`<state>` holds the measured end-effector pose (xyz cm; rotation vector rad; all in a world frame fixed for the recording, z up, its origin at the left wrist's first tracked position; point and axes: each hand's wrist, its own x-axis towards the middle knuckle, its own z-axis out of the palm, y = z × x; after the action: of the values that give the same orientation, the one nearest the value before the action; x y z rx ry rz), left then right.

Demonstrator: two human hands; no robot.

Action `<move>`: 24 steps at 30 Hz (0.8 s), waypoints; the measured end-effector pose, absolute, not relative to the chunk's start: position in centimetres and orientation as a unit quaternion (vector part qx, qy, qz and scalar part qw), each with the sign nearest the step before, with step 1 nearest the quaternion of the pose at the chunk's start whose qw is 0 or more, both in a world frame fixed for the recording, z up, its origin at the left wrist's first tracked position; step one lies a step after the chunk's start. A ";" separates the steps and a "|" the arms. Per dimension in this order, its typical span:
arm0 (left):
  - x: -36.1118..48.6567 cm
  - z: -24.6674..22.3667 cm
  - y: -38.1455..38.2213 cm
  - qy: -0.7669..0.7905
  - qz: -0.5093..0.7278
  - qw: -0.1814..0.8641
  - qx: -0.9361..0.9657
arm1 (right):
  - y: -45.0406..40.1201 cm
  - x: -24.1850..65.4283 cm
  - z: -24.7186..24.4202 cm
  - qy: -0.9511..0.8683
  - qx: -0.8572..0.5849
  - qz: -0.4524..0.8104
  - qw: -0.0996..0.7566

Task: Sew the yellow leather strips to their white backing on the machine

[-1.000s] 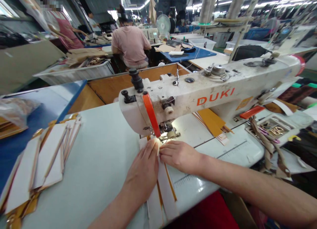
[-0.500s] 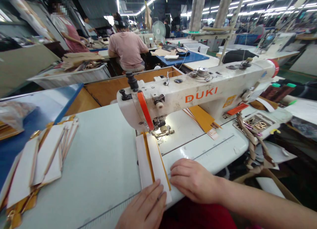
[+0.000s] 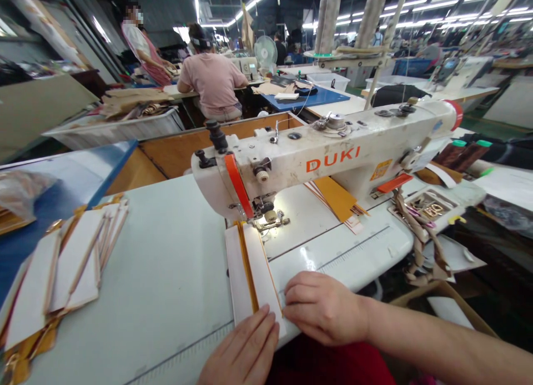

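A long white panel with mustard-yellow edges (image 3: 263, 274) lies on the sewing machine table, its far end at the presser foot (image 3: 271, 217). A mustard fold runs lengthwise down its middle. My left hand (image 3: 245, 346) rests on the near end, fingers stretched out flat and close together. At the panel's right edge, my right hand (image 3: 325, 307) has its fingers curled in, with the fingertips pinching that edge; the thumb is mostly hidden. The white sewing machine (image 3: 333, 155) stands over the far end, its lamp lighting the needle area.
Stacked white panels with mustard trim (image 3: 70, 268) lie on the left. More mustard pieces (image 3: 335, 199) sit behind the needle, under the machine arm. A tray of metal fittings (image 3: 431, 204) is at right, with fabric strips (image 3: 427, 246) hanging beside it. Co-workers (image 3: 212, 82) are farther back.
My right hand has come slightly left against the panel's edge, and the mustard strip along that edge shows less. A co-worker at back left has moved right. The view has shifted slightly.
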<state>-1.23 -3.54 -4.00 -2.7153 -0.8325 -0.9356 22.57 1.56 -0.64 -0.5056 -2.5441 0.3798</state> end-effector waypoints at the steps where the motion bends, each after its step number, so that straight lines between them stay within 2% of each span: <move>1: -1.2 -4.0 -3.5 -0.276 -0.313 0.076 -0.906 | 1.6 22.6 -0.6 -0.938 -0.186 0.140 0.258; 11: -0.9 -3.3 -3.5 -0.277 -0.324 0.085 -0.901 | 1.4 22.7 -0.4 -0.931 -0.196 0.140 0.274; 17: -1.0 -1.2 -3.2 -0.259 -0.248 0.110 -0.927 | 1.2 22.2 0.2 -0.956 -0.184 0.117 0.197; 24: -0.9 -2.2 -3.4 -0.290 -0.267 0.136 -0.909 | 1.6 22.0 1.2 -0.971 -0.159 0.089 0.157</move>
<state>-0.95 -3.37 -2.24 -2.6314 -0.8389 -0.7731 21.97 1.62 1.24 -0.4537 -2.7775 0.2550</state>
